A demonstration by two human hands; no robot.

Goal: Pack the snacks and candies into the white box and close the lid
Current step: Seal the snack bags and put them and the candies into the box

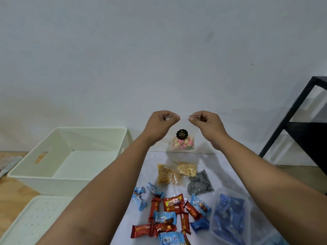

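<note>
A clear bag of small coloured biscuits (pixel 182 143) with a black round label hangs in the air above the table. My left hand (pixel 160 125) and my right hand (pixel 208 125) each pinch a top corner of it. The white box (pixel 44 171) stands open and empty at the left, its lid (pixel 38 220) lying flat in front of it. On the white sheet lie two bags of yellow snacks (pixel 177 171), a bag of dark spiral sweets (pixel 200 183), several red and light blue wrapped candies (pixel 169 216), and a clear tub of blue packets (pixel 230 216).
A black metal shelf frame (pixel 297 119) stands at the right against the pale wall. The wooden table top (pixel 14 193) shows at the left, with pale cloth-like items (pixel 8 165) at its far left edge.
</note>
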